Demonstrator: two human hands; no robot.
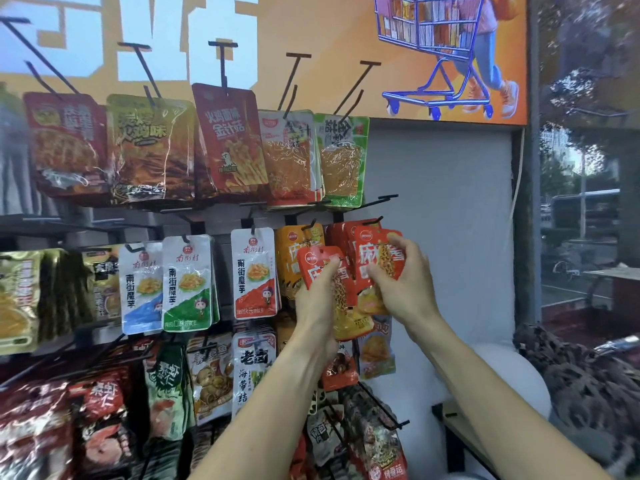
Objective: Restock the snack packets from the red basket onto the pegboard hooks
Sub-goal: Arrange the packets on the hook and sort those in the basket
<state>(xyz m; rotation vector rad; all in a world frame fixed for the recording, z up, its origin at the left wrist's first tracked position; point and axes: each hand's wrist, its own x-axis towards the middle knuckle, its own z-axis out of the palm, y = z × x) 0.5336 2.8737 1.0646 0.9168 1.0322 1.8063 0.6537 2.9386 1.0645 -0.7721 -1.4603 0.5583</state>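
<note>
My left hand [317, 292] grips a red snack packet [320, 263] in front of the middle row of the pegboard. My right hand [403, 278] holds another red packet [375, 258] just to the right, its top near a black hook [372, 221] that carries more red packets [341, 237]. An orange packet [294, 251] hangs on the hook to the left. The red basket is out of view.
Rows of hanging snack packets fill the rack: red and green ones on the top row [228, 143], white ones [187, 278] at mid left. A bare hook [388, 197] juts out above my right hand. A white wall panel [440, 220] lies to the right.
</note>
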